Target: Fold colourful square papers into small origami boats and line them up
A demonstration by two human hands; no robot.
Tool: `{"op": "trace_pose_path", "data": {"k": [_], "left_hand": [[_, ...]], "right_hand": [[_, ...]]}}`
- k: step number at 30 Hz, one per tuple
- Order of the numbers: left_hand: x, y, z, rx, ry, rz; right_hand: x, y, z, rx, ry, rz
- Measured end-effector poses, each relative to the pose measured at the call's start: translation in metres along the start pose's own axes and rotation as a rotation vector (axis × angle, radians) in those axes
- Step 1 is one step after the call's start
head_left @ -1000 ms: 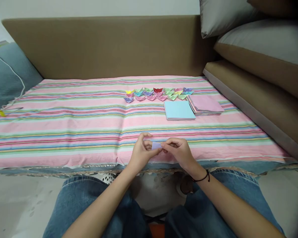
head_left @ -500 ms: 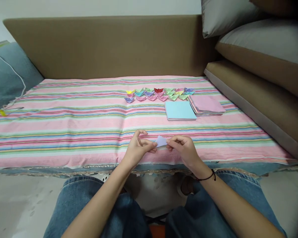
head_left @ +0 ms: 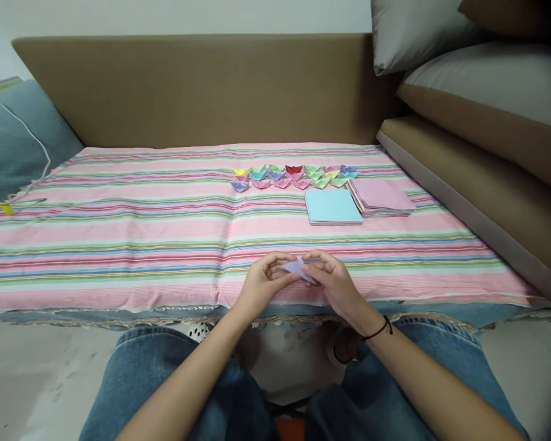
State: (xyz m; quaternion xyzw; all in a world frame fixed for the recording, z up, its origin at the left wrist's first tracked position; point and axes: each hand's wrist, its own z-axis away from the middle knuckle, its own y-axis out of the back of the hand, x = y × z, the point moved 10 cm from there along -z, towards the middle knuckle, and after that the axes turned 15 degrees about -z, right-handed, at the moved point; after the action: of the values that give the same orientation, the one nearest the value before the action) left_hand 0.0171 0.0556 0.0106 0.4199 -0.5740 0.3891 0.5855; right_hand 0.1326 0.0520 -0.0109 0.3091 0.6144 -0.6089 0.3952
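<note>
A small pale lavender folded paper [head_left: 294, 267] is held between my two hands, just above the front part of the striped cloth. My left hand [head_left: 267, 277] grips its left side, the thumb along the lower edge and the fingers curled behind. On the other side, my right hand [head_left: 331, 277] pinches the paper, its thumb lying over the right part. Some of the paper and several fingertips are hidden. Farther back lie rows of small folded paper boats [head_left: 282, 182] in many colours.
A stack of light blue paper squares [head_left: 333, 206] lies beside a pink-topped paper stack [head_left: 384, 196]. Striped cloth [head_left: 119, 245] covers the seat. Big cushions [head_left: 477, 177] are piled at the right. A white cable [head_left: 32, 136] runs along the far left.
My hands have drawn closer together around the lavender paper. It now shows as a wider, pointed shape, turned differently. My left index finger has come down from its raised position onto the paper.
</note>
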Motion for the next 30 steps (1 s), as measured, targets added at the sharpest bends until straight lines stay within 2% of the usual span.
{"op": "trace_pose_path", "data": {"k": [3,8,12,18,23,26,30], "left_hand": [[-0.001,0.003,0.001,0.061,0.005,-0.011],[-0.002,0.021,0.003,0.227,0.016,-0.056],[-0.010,0.027,0.002,0.292,0.042,-0.006],[-0.014,0.024,0.002,0.294,0.060,-0.011],[-0.007,0.021,0.002,0.253,0.031,-0.069],[0.003,0.019,0.003,0.237,-0.037,-0.197],[0.022,0.014,0.008,0.256,-0.178,-0.479]], "right_hand": [[-0.003,-0.010,0.001,-0.058,0.038,-0.007],[-0.015,-0.012,0.003,-0.038,0.175,0.221],[-0.024,-0.015,0.006,-0.046,0.297,0.330],[-0.024,-0.011,0.005,0.013,0.280,0.320],[-0.022,-0.008,0.005,0.023,0.254,0.274],[-0.019,-0.008,0.004,-0.001,0.225,0.256],[-0.022,-0.009,0.005,-0.004,0.264,0.308]]}}
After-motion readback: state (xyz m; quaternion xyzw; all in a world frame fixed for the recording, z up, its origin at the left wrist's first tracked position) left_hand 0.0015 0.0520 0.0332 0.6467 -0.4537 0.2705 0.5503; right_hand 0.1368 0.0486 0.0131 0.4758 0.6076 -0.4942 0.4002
